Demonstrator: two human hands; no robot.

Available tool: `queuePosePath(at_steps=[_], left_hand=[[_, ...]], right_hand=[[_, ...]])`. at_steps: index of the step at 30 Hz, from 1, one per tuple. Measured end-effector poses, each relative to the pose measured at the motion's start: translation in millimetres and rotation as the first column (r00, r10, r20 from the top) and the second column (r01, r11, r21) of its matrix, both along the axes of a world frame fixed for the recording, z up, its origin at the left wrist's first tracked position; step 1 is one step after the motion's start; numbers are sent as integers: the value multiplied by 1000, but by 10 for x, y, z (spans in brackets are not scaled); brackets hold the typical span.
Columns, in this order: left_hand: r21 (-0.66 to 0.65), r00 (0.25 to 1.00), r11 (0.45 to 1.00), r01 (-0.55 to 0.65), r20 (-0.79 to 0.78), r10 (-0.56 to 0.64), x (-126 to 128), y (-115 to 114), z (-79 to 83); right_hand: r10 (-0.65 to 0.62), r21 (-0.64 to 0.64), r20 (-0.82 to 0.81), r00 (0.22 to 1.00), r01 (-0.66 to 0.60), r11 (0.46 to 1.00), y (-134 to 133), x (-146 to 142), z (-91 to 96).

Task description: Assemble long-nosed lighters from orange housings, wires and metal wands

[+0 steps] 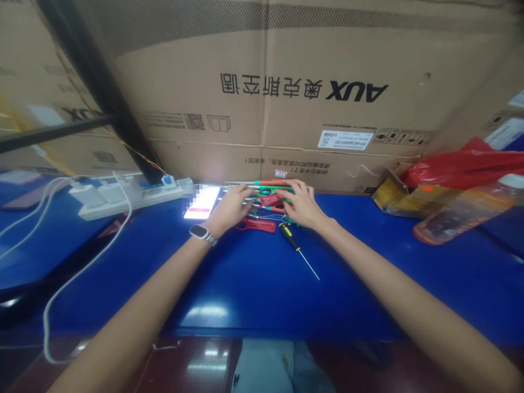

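Note:
Both my arms reach forward over a blue table (254,284) to a heap of hand tools (268,199) with red and green handles at the far edge. My left hand (231,207), a watch on its wrist, lies on the left side of the heap with its fingers curled over the tools. On the right side rests my right hand (298,204), fingers bent down onto the handles. A red-handled tool (256,224) lies just in front of the heap. Beside it, a screwdriver (297,246) with a black and yellow handle points toward me.
A lit phone (202,202) lies left of the tools. A white power strip (123,196) with plugs and white cables sits at the far left. A large cardboard box (286,93) stands behind the table. At the right are a red bag (462,164) and clear packaging (458,215).

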State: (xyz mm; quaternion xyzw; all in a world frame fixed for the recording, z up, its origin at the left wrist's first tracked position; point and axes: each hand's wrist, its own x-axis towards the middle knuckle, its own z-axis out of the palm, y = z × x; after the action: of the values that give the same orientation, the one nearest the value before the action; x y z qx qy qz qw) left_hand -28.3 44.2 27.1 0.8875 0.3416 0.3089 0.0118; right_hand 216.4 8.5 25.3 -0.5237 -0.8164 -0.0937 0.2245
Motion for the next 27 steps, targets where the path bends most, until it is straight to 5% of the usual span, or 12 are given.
queuePosePath(at_steps=[5,9,17,27], left_hand=[[-82,993,991,110,-42,-114,-86,-257,-99],[-98,974,993,72,-207,-91,-42,-238,-117],[-67,920,996,-61,-391,30,-21,-136,71],[68,959,995,-71,-271,87,160,179,109]], right_hand=[[-12,-96,-105,994,2,995,-333,120,-25],[-44,-191,-110,993,22,981,-439,119,-83],[-86,-248,-155,984,46,968,-217,-4,-56],[-225,-244,-349,910,144,959,-30,-109,-23]])
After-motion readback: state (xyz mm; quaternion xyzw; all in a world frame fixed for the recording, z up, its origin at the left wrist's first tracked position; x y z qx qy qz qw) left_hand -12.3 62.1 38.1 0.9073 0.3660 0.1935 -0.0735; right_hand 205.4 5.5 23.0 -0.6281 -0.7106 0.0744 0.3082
